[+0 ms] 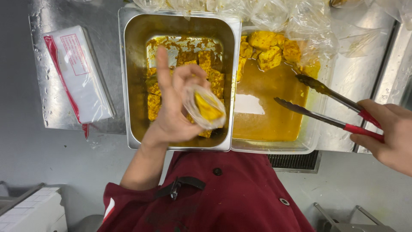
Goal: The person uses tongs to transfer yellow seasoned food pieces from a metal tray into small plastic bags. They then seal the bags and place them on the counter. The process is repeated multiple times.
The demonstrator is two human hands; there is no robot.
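Leftmost, lying on the steel surface (68, 124) at nine o'clock: a flat white packet with a red strip (75, 73), well apart from the hands. Next, rising over the metal pan (133, 86): the left hand (174, 114), forefinger pointing to twelve o'clock, remaining fingers curling around a small clear bag (206, 107) with a yellow sauced piece inside. Likely handling soft, light and slippery; probably safest pinching at the film's gathered mouth, not the filled belly. Sitting just beside, at three o'clock of the pan: a clear lined tub of yellow sauce (268, 116), chunks piling at its twelve o'clock end. Hovering above the sauce: tongs (319, 103), tips standing apart and carrying nothing, red handles resting in the right hand (388, 133), grip closing on them. Pan rims crowding close; open room remaining toward six o'clock.
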